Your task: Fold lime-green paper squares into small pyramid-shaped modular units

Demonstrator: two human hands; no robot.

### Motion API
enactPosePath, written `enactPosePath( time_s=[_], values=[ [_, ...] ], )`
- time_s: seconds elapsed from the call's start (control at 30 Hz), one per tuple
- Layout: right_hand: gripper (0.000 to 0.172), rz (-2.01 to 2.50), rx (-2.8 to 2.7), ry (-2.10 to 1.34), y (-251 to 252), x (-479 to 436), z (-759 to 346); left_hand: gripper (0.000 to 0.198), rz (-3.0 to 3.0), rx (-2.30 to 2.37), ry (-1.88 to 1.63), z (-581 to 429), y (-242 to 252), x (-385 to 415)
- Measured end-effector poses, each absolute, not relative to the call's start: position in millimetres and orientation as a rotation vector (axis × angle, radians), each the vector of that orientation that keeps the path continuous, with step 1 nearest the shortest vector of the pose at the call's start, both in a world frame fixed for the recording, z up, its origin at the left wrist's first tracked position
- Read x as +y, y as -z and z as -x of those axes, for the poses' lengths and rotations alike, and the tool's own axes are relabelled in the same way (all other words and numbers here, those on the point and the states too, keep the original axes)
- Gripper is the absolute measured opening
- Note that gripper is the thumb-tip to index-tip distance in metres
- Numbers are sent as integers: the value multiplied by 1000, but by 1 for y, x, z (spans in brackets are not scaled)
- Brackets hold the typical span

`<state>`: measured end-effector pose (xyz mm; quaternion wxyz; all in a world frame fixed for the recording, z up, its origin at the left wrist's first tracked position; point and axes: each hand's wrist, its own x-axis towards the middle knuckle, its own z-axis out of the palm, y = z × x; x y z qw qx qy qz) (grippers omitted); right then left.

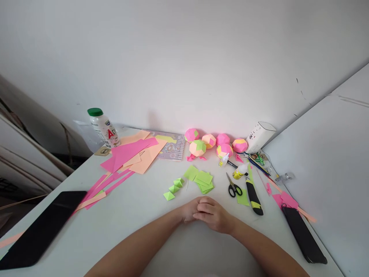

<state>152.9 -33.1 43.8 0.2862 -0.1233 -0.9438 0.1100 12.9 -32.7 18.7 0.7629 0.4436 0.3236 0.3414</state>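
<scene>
My left hand (189,210) and my right hand (215,216) are pressed together low over the table. The right fingers curl over the left hand, and both look closed. Whatever lies between them, if anything, is hidden. Just beyond stands a short row of folded green paper pieces (174,189). Beside these lies a loose stack of green paper squares (204,181). To the right of my hands are black-handled scissors (234,188), a green paper scrap (243,197) and a black and yellow utility knife (253,198).
Several paper balls (197,147) sit along the wall. Glue bottles (240,171) stand right of centre. Pink and orange sheets (127,154), a notebook (173,148) and a green-capped bottle (103,127) are at left. Black objects lie at left (43,231) and right (304,235).
</scene>
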Motion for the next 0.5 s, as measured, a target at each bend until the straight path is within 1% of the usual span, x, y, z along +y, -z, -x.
enactPosePath(
  time_s=[0.1,0.23,0.33,0.4,0.5],
  values=[
    [19,325,-2516,-147,-34,-30,-161,22,-872,566,-649,-17,-17,-33],
    [16,300,-2487,53,-31,-22,-174,22,-587,549,-587,-20,-18,-30],
    [16,311,-2384,94,-34,-22,-173,25,-535,534,-596,-18,-21,-29],
    [15,183,-2452,83,-37,-24,-168,27,-584,602,-551,-17,-23,-30],
    [12,162,-2477,63,-38,-25,-163,27,-585,650,-510,-16,-24,-30]
  ],
)
